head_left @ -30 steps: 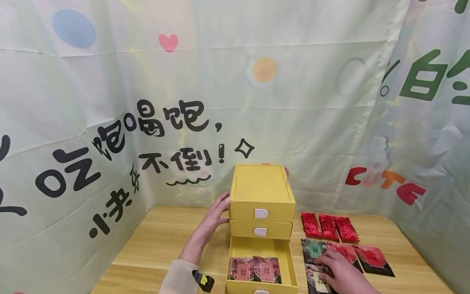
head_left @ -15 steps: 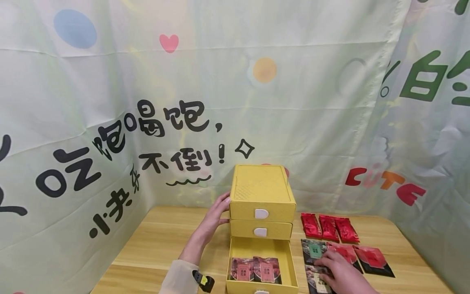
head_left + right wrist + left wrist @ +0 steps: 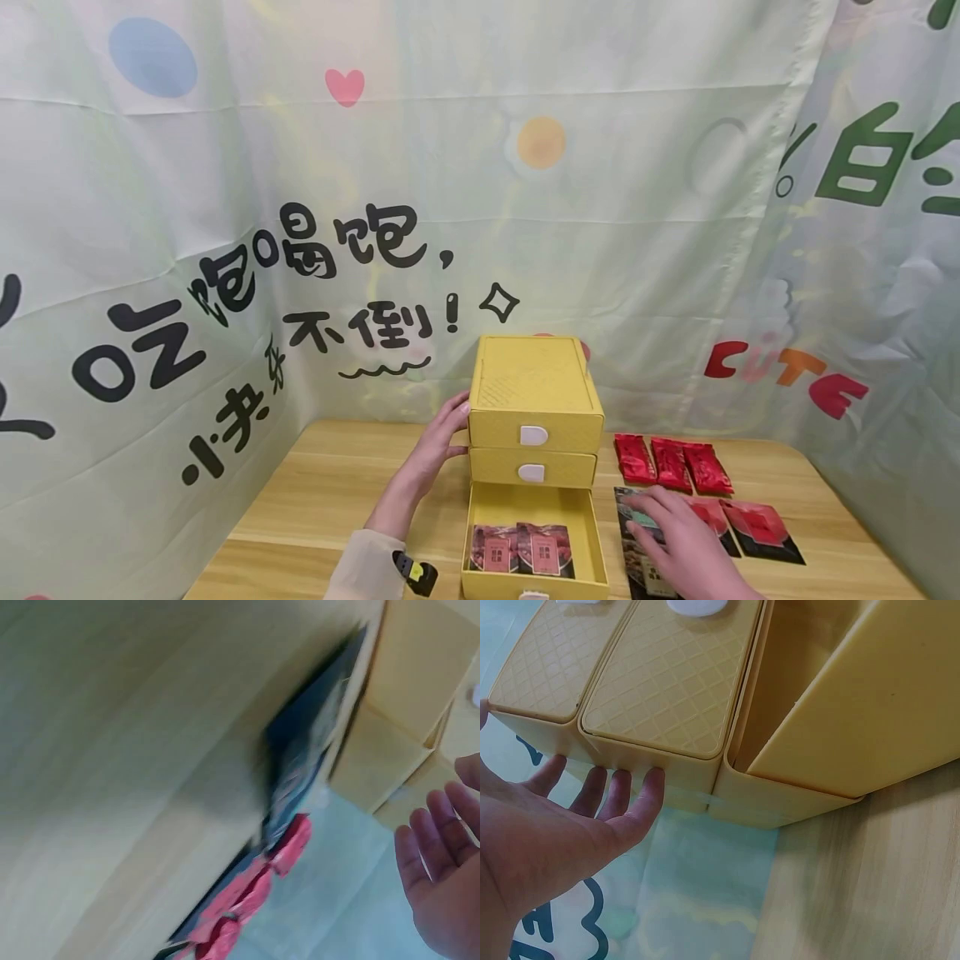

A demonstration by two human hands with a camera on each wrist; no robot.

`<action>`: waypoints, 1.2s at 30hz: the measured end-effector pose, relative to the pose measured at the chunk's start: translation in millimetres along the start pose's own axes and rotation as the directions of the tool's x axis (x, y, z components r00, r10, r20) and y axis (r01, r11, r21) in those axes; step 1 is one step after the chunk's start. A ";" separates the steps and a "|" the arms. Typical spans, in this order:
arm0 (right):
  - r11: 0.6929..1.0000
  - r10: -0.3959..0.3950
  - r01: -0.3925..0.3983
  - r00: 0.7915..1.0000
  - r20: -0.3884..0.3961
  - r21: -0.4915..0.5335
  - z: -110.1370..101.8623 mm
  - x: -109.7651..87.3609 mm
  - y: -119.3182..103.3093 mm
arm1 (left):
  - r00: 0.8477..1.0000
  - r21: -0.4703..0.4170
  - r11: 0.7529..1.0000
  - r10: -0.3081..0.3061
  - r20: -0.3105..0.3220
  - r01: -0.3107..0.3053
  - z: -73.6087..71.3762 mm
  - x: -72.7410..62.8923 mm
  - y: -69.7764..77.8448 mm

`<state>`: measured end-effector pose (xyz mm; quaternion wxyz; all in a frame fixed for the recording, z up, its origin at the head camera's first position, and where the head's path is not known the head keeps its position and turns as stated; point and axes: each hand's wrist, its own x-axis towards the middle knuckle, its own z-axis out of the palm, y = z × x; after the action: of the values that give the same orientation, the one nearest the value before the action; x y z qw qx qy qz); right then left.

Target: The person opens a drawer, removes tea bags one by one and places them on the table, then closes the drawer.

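In the head view, my left hand point(image 3: 437, 446) rests its fingers against the left side of a yellow drawer unit point(image 3: 536, 375). The left wrist view shows those fingertips touching the wall, not curled round it. The unit's bottom drawer point(image 3: 532, 504) is pulled out, with two pink-labelled sachets point(image 3: 543, 550) lying side by side in it. My right hand point(image 3: 675, 533) hovers over flat dark sachets to the right; its fingers partly cover the green-labelled sachet point(image 3: 624, 502). Below that lies a cream-labelled sachet point(image 3: 637, 575), also partly hidden. Nothing is in the right hand point(image 3: 450, 877) in its wrist view.
Three shiny red packets point(image 3: 633, 458) lie in a row behind the sachets. A red-and-black sachet point(image 3: 763, 529) lies at the right, with another partly behind my right hand. The upper drawers, with white tabs point(image 3: 533, 436), are closed. A printed curtain surrounds the wooden table point(image 3: 300, 508).
My right hand has lifted off the cream-labelled sachet and moved up and slightly left over the green-labelled one, its fingers straighter. The left hand and drawer unit have stayed put.
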<state>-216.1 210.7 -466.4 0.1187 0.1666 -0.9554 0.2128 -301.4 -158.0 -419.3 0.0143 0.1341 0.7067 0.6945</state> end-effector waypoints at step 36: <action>0.961 -0.272 0.254 0.941 0.201 0.110 31.1 27.3 -73.1 | 1.000 0.007 1.000 -0.008 -0.006 0.008 1.7 -2.4 3.8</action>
<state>-219.0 127.1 -458.8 0.0356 0.3196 -0.9221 0.2153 -298.0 -156.9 -416.1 0.0144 0.1295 0.7096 0.6925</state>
